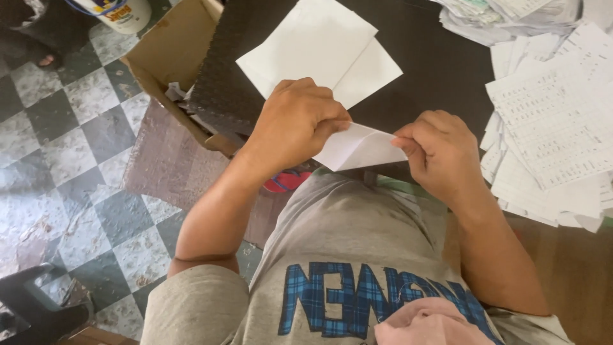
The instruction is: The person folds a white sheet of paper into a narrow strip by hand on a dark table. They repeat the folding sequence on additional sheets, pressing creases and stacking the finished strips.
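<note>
Two hands on one folded white paper (pixel 357 148), held just above the near edge of the dark desk (pixel 434 70). Rundown, big to small:

- Floor (pixel 64 160): grey and white checkered tiles, fills the left side.
- Desk: dark top, upper centre to right. Wood surface (pixel 575 268) shows at lower right.
- Person's grey shirt (pixel 345 236) with a blue plaid print, bottom centre.
- Stack of printed sheets (pixel 549 128) on the right side of the desk, loosely fanned, overhanging the near edge. More papers piled at top right (pixel 504 16).
- Cardboard box (pixel 172 51) at the desk's left edge, open, scraps of paper inside (contents mostly hidden).
- Large white sheet (pixel 319 48), creased, lying on the desk just beyond the hands, partly behind the left hand.
- Left hand (pixel 294 121): fingers clenched on the left end of the folded paper, thumb side pressing on the fold.
- Right hand (pixel 437 153): fingers pinching the right corner of the same paper.
- Folded paper: small, white, wedge-shaped with one crease running across it, spanning between both hands, near the chest.
- Red and blue object (pixel 287 182) under the left wrist, mostly covered, can't tell what it is.
- Round container (pixel 118 13) at the top-left edge, cut off by the frame.
</note>
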